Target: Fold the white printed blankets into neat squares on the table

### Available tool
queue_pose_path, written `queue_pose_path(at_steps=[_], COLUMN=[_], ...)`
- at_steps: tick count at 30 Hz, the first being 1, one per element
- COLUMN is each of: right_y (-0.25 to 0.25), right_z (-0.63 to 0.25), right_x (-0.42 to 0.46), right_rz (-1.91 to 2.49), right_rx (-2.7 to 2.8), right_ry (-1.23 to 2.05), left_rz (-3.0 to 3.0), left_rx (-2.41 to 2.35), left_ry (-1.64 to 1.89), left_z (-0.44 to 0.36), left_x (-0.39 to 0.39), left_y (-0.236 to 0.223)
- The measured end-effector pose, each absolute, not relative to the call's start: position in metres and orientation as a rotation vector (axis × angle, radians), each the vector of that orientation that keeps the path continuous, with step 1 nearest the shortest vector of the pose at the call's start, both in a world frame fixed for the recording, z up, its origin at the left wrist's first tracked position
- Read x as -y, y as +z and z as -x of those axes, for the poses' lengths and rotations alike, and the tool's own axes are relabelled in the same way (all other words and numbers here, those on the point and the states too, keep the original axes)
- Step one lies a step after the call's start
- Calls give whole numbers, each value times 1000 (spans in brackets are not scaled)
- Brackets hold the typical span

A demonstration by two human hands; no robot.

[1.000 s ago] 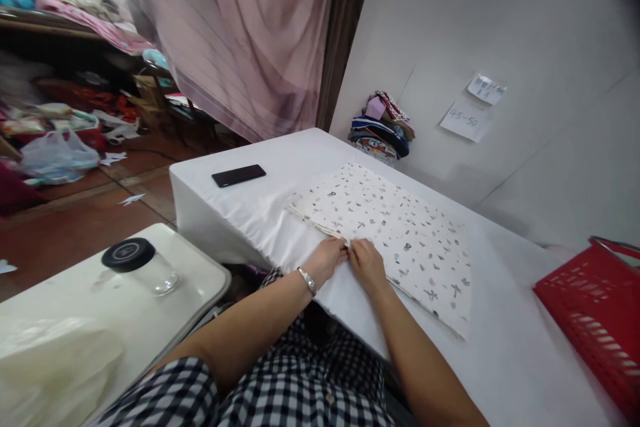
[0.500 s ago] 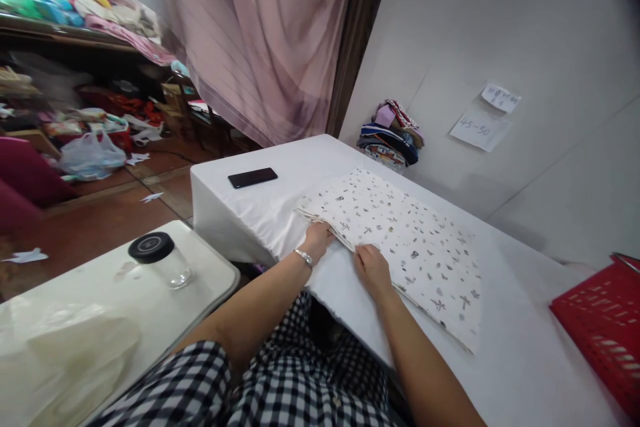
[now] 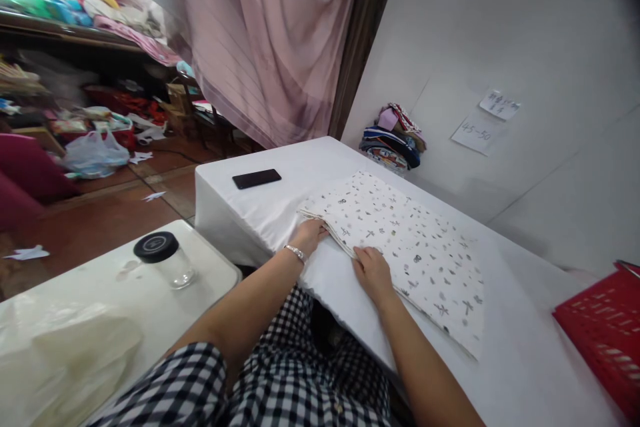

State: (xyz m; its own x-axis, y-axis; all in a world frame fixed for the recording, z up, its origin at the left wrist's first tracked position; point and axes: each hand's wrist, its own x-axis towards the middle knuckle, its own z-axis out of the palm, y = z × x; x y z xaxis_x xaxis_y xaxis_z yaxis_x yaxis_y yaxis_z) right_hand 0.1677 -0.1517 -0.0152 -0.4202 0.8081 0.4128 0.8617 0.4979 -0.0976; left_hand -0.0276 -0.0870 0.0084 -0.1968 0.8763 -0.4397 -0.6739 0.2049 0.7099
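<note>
A white cloth with small grey and brown printed motifs (image 3: 415, 233) lies folded flat in layers on the white-covered table (image 3: 505, 333). My left hand (image 3: 307, 237), a bracelet at its wrist, is closed at the near edge of the cloth toward the left corner. Its fingertips go in under the upper layers and are partly hidden. Farther right along that same edge, my right hand (image 3: 373, 270) pinches the cloth, thumb and fingers together. Between the two hands the layered edge lifts slightly.
A black phone (image 3: 257, 179) lies on the table's far left. Folded clothes (image 3: 393, 137) are stacked against the wall. At the right stands a red basket (image 3: 600, 327). A lidded clear jar (image 3: 175, 270) and a plastic bag (image 3: 85, 360) rest on the side table.
My left hand has slid slightly left along the cloth's near edge. The right hand keeps its place on the edge. The camera view has shifted a little.
</note>
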Motion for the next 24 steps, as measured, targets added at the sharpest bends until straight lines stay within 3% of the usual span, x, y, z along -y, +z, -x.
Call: queue_pose_path(at_steps=[24], right_y=[-15], right_z=[-164], right_x=[152], right_rz=[1385], right_rx=[2411], right_ry=[-200], left_rz=[-372], left_rx=[-1311], left_ry=[1377], left_z=[63], left_x=[61], left_y=[14])
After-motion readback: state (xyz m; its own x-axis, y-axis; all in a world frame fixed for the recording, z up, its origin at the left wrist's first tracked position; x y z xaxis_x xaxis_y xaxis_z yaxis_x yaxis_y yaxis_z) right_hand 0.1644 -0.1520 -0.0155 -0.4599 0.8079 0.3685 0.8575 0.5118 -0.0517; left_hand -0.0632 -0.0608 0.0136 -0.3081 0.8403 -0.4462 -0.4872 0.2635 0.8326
